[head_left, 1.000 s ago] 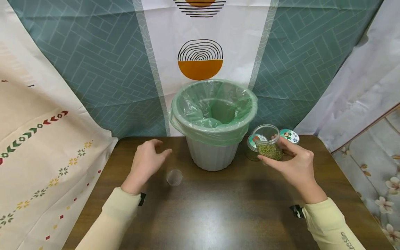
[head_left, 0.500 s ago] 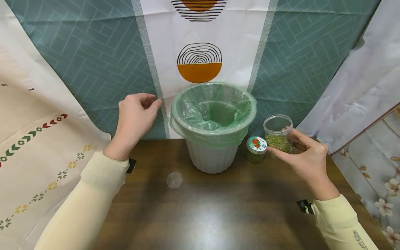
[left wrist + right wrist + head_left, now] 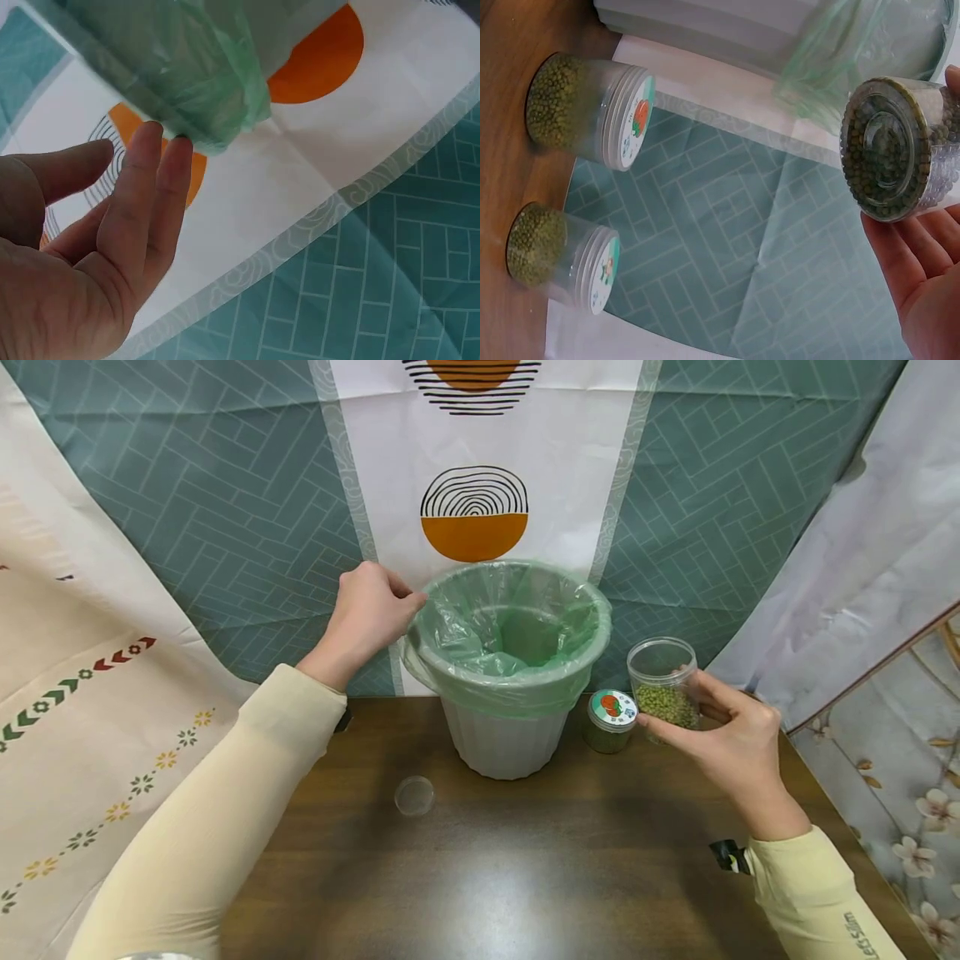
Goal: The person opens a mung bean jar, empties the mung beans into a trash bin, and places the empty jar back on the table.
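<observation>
My right hand [image 3: 735,735] grips a clear lidless jar [image 3: 663,702], partly filled with small green beans, between thumb and fingers, raised at the right of the bin. Its bean-filled base [image 3: 885,150] faces the camera in the right wrist view. My left hand [image 3: 371,610] is at the left rim of a pale trash bin [image 3: 502,743] lined with a green plastic bag [image 3: 517,697]. In the left wrist view, the fingertips [image 3: 176,150] overlap the lined rim, and the thumb [image 3: 82,169] stands apart from them.
Two lidded jars of green beans, one with a tomato label [image 3: 585,112] and another [image 3: 559,259] beside it, stand on the wooden table [image 3: 480,852] right of the bin. A clear round disc [image 3: 414,795] lies at front left. A patterned curtain [image 3: 262,527] hangs behind.
My left hand has risen from above the table and moved right to the bin's rim. My right hand has shifted right with the jar, then held almost still.
</observation>
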`<action>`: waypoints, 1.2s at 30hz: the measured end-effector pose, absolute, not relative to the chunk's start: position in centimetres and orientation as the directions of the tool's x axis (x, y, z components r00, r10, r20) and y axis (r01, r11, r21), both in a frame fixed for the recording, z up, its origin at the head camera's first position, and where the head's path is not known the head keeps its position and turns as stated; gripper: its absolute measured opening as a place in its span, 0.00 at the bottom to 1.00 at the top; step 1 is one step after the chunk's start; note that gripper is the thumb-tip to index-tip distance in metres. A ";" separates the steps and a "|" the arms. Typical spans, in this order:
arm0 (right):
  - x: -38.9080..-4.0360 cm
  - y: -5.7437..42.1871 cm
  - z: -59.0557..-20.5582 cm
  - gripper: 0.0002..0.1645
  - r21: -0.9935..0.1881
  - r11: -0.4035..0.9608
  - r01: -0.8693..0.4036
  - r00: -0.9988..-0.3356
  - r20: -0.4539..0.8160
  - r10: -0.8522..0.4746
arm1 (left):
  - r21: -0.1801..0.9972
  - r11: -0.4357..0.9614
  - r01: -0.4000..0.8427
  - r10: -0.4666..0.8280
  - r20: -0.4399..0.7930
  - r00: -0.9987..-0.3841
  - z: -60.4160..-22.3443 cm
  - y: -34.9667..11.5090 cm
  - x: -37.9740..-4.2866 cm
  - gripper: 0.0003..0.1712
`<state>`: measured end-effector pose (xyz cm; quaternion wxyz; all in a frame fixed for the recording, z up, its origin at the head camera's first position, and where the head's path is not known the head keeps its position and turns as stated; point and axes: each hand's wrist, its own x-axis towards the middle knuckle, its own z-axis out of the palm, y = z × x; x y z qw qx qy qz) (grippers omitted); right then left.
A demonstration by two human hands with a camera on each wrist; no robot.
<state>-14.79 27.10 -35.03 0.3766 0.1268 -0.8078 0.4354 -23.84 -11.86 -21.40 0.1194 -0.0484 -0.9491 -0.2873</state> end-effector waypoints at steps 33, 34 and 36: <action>-19.4 27.1 -25.2 0.44 -0.029 0.844 -0.535 -0.487 0.827 -0.280 | 0.557 0.830 -0.025 -0.035 0.007 -0.999 -21.7 -11.6 -25.5 0.07; -19.6 27.0 -24.9 0.45 -0.014 0.846 -0.533 -0.490 0.820 -0.295 | 0.549 0.835 -0.024 -0.033 0.007 -0.999 -21.6 -11.5 -25.6 0.07; -20.1 26.7 -24.2 0.45 0.011 0.847 -0.531 -0.497 0.806 -0.322 | 0.546 0.838 -0.028 -0.034 0.000 -0.999 -21.3 -11.4 -25.6 0.07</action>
